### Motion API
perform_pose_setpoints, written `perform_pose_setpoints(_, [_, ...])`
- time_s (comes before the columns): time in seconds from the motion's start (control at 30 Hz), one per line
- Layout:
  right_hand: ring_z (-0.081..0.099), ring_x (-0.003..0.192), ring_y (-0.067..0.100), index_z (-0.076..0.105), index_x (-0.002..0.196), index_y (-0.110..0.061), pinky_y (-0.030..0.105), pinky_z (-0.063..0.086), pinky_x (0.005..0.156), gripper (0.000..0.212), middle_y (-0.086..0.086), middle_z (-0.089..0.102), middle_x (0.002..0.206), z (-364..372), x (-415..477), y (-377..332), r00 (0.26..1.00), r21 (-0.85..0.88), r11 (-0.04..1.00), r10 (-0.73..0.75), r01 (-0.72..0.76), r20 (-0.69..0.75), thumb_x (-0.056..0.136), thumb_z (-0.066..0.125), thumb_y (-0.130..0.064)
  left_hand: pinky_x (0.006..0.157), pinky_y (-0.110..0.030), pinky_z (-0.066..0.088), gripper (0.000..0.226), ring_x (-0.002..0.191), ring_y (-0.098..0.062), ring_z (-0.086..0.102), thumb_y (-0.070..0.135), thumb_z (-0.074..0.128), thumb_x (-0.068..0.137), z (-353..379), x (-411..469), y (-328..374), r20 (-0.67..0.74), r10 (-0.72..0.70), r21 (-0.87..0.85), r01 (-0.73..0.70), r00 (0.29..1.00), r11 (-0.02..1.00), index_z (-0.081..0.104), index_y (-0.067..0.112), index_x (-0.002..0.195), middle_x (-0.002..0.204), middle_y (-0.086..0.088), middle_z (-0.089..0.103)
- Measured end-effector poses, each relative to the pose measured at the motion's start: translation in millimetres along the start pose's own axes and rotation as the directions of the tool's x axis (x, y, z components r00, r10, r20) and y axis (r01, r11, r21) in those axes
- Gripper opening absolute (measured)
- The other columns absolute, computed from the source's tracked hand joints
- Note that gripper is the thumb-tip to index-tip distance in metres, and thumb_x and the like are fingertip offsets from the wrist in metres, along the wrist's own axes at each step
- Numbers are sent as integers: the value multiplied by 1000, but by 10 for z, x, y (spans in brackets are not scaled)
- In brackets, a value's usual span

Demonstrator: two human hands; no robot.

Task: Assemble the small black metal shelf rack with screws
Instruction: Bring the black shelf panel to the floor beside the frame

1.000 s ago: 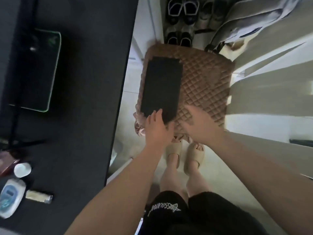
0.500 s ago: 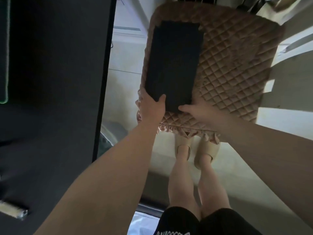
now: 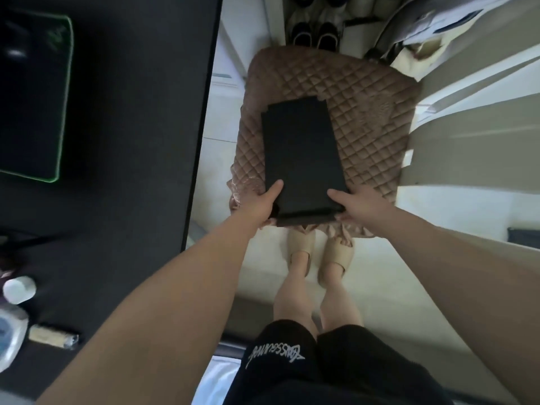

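A flat black rectangular shelf panel (image 3: pixel 302 153) lies lengthwise over a brown quilted cushion (image 3: pixel 365 112), its near end lifted off the cushion's front edge. My left hand (image 3: pixel 264 200) grips the panel's near left corner, thumb on top and fingers underneath. My right hand (image 3: pixel 355 203) grips the near right corner the same way. A second dark layer shows under the near edge. No screws are visible.
A black desk (image 3: pixel 131 112) runs along the left, carrying a green-edged mouse pad (image 3: pixel 35 95), a white bottle cap (image 3: pixel 19 289) and a small tube (image 3: pixel 54 340). Shoes (image 3: pixel 315 36) stand beyond the cushion. My sandalled feet (image 3: pixel 318 252) stand on the pale floor below it.
Both hands moved from resting at the panel's near end to gripping its two near corners. The panel's near end has come up and toward me.
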State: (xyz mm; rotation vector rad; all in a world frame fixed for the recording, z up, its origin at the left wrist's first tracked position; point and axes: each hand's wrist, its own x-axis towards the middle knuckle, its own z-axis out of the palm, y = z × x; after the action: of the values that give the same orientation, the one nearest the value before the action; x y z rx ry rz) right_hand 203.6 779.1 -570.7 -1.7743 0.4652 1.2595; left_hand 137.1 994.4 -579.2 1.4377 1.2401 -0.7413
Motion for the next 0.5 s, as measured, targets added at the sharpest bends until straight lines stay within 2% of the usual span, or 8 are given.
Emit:
perform_pose_setpoints(0.07, [75, 84, 19, 64, 119, -5, 28, 62, 70, 37, 11, 73, 109, -37, -223, 51, 996, 141, 988, 60, -69, 62, 96, 68, -34, 81, -37, 61, 62, 107, -24, 67, 55, 71, 86, -29, -205, 13, 137, -63, -181, 88, 989, 980, 55, 15, 132, 122, -5, 68])
perform_pose_setpoints(0.1, [75, 91, 23, 66, 113, -7, 30, 62, 75, 31, 12, 73, 111, -58, -346, 67, 994, 211, 973, 78, -92, 77, 95, 70, -32, 87, -41, 60, 58, 108, -25, 68, 50, 72, 87, -46, -312, 25, 197, -72, -224, 116, 978, 968, 56, 14, 130, 121, -6, 69])
perform_pose_setpoints(0.17, [72, 104, 31, 68, 108, -8, 42, 59, 94, 26, 14, 74, 112, -87, -617, 91, 994, 328, 939, 86, -105, 72, 93, 73, -28, 92, -43, 58, 51, 109, -26, 68, 45, 72, 89, -87, -533, 22, 265, -85, -219, 146, 961, 965, 58, 14, 128, 120, -7, 70])
perform_pose_setpoints(0.23, [73, 104, 32, 69, 106, -9, 45, 57, 98, 21, 12, 75, 105, -95, -906, 93, 998, 380, 922, 60, -69, 35, 94, 72, -26, 93, -42, 58, 50, 109, -26, 68, 42, 72, 89, -107, -764, 16, 293, -79, -215, 147, 953, 966, 57, 15, 128, 121, -7, 70])
perform_pose_setpoints(0.33, [75, 94, 24, 68, 109, -11, 38, 61, 89, 18, 6, 77, 102, -106, -1348, 69, 999, 372, 928, -12, 24, -36, 96, 68, -24, 90, -40, 59, 49, 110, -25, 68, 38, 73, 90, -128, -1076, 21, 306, 8, -235, 68, 952, 970, 56, 13, 129, 121, -7, 70])
perform_pose_setpoints(0.43, [73, 102, 25, 68, 109, -14, 34, 60, 88, 15, 4, 76, 110, -174, -1755, 2, 989, 347, 929, -95, 130, -115, 97, 67, -23, 89, -42, 59, 52, 110, -25, 68, 34, 71, 91, -147, -1364, 118, 309, 135, -269, -49, 942, 962, 53, 7, 131, 122, -8, 70])
perform_pose_setpoints(0.5, [73, 103, 23, 68, 111, -15, 34, 60, 89, 16, 3, 76, 110, -244, -1984, -78, 971, 340, 915, -167, 217, -171, 97, 67, -21, 74, -39, 62, 54, 106, -28, 71, 33, 72, 91, -168, -1551, 251, 300, 227, -283, -141, 926, 949, 50, 4, 131, 122, -11, 69])
